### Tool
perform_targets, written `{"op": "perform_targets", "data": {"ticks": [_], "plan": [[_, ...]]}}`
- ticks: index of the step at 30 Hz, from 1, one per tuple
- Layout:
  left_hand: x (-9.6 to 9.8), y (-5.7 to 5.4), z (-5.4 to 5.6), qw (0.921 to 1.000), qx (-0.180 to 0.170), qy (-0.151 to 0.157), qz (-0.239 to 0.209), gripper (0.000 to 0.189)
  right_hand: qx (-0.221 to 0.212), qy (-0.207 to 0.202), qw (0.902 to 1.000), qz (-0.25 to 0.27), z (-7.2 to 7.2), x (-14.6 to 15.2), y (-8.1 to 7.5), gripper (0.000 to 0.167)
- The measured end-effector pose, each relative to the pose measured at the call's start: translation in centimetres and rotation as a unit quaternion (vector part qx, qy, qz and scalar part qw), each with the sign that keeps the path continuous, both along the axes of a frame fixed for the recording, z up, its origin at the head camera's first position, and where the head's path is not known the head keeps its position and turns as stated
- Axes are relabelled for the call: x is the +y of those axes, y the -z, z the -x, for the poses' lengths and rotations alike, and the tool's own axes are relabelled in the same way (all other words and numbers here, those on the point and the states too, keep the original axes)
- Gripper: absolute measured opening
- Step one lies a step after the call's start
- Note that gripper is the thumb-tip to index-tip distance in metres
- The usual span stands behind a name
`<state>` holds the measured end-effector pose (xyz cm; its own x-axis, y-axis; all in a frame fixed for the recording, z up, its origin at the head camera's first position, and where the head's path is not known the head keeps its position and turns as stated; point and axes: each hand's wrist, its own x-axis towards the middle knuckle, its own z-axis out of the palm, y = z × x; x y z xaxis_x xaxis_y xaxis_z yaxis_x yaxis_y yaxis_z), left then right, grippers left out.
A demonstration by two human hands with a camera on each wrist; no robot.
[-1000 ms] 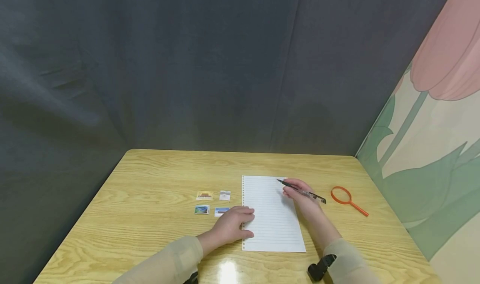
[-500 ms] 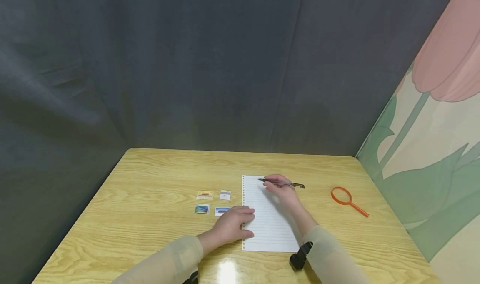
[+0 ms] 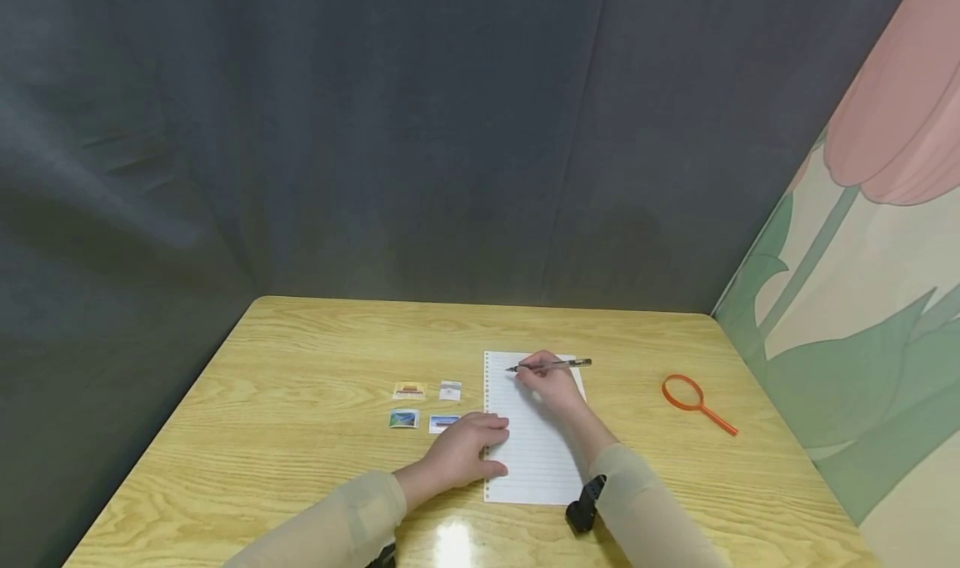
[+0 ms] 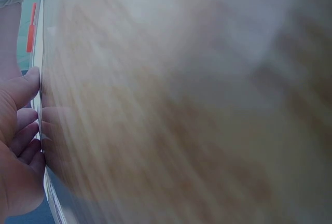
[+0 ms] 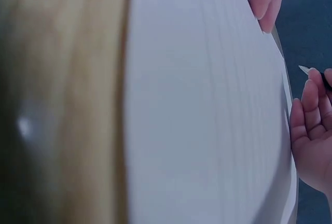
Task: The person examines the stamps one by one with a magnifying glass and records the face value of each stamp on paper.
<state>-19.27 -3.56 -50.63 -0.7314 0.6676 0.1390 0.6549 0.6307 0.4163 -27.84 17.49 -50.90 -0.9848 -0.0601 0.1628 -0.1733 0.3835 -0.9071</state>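
In the head view a lined sheet of paper (image 3: 536,459), punched along its left edge, lies on the wooden table. My left hand (image 3: 461,451) rests across that left edge with its fingers extended. Near the top of the sheet my right hand (image 3: 553,384) pinches a black pen (image 3: 566,364), its tip pointing left over the upper lines. Whether the tip touches the paper I cannot tell. The right wrist view has the right hand (image 5: 314,141) at the far right, the pen partly cut off. Along the left side of the left wrist view, the left hand (image 4: 21,146) touches the surface.
Left of the sheet lie several small picture cards: a yellow one (image 3: 409,391), a pale one (image 3: 450,391), a green-blue one (image 3: 404,419) and one (image 3: 442,424) partly covered by the left hand. An orange magnifying glass (image 3: 701,404) lies to the right. A dark curtain (image 3: 450,134) hangs behind the table.
My right hand has moved left with the pen, from the sheet's right edge to over its upper part. The left hand has stayed in place.
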Motion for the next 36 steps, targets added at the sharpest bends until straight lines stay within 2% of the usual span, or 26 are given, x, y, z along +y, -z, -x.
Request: {"op": "perform_targets", "data": {"ticks": [5, 14, 24, 36], "plan": [[0.0, 0.0, -0.1, 1.0000, -0.003, 0.002, -0.002, 0.052, 0.006, -0.003, 0.9996, -0.028, 0.0, -0.2, 0.3, 0.006], [-0.2, 0.1, 0.0, 0.9998, 0.014, 0.014, -0.010, 0.050, 0.021, -0.016, 0.9989, -0.038, -0.1, -0.7, 0.4, 0.005], [-0.1, 0.0, 0.0, 0.9999, 0.007, 0.012, -0.004, 0.051, 0.020, 0.004, 0.9975, -0.068, 0.1, -1.4, 0.5, 0.005], [-0.1, 0.2, 0.0, 0.9996, 0.020, 0.017, -0.010, 0.050, 0.021, -0.002, 0.9946, -0.102, 0.2, -1.5, 0.4, 0.005]]}}
